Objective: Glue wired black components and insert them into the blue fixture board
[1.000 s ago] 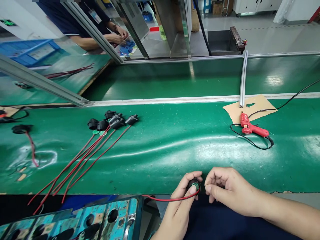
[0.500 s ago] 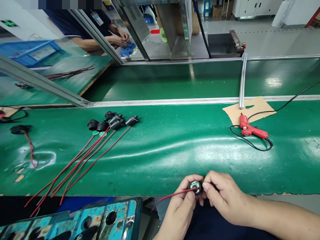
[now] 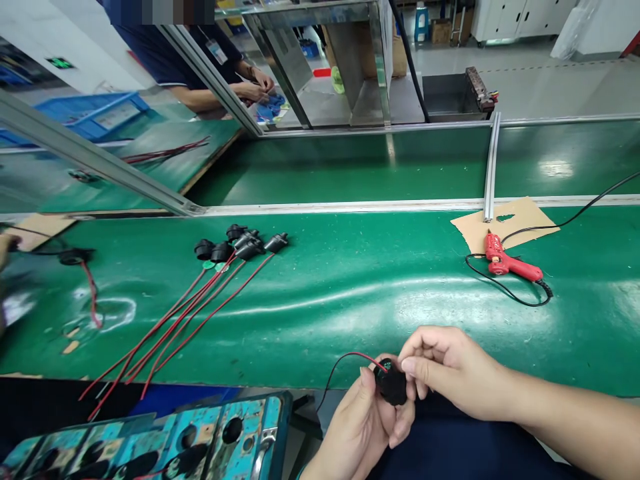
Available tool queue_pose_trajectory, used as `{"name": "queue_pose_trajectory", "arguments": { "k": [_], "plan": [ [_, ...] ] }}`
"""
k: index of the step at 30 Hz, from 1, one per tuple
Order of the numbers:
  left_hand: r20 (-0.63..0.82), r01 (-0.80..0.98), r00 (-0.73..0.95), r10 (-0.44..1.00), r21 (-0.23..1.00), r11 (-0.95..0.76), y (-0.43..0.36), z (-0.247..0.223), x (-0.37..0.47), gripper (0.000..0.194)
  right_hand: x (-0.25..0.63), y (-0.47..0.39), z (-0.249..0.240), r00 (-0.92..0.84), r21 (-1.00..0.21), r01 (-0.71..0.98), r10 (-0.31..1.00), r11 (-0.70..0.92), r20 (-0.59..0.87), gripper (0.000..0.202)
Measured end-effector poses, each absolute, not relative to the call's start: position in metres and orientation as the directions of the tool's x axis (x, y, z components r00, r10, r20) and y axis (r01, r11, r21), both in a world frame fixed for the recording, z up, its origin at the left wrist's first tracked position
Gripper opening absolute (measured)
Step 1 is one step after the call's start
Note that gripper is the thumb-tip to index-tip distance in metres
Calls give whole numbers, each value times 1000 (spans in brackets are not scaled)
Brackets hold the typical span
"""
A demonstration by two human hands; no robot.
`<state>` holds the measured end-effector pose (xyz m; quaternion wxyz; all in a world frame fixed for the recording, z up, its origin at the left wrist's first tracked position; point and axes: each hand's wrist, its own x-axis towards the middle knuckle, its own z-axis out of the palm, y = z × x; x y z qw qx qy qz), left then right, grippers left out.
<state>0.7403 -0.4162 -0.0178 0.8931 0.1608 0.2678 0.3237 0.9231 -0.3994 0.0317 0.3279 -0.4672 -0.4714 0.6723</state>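
the left hand (image 3: 363,417) grasps a black round part (image 3: 393,388) at the near edge of the table (image 3: 320,327), its red wire (image 3: 353,354) arcing off to the left. the right hand (image 3: 450,367) has curled fingers, thumb tip at the part's upper right edge; whether it pinches anything i cannot tell. the step in hand looks like close fingertip work on this part; the next move seems to call for a firm left grip, with the wire clear of the fingertips.

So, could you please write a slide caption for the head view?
At a green workbench, left hand holds black wired part, right hand alongside.
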Motion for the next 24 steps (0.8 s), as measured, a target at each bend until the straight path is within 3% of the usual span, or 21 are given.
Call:
{"name": "queue_pose_trajectory", "arguments": {
  "k": [4,15,24],
  "plan": [
    [-441,-408,665,603,461,788,-417,-16,740,58,921,-392,27,-438,-839,-111,784,-533,-440,18],
    [-531,-282,670,519,466,839,-415,-15,743,63,927,-387,31,-494,-798,-19,699,-603,-517,18],
    [-505,-214,630,590,617,757,-415,-9,745,64,927,-384,29,-546,-714,-68,625,-697,-558,23]
  ]
}}
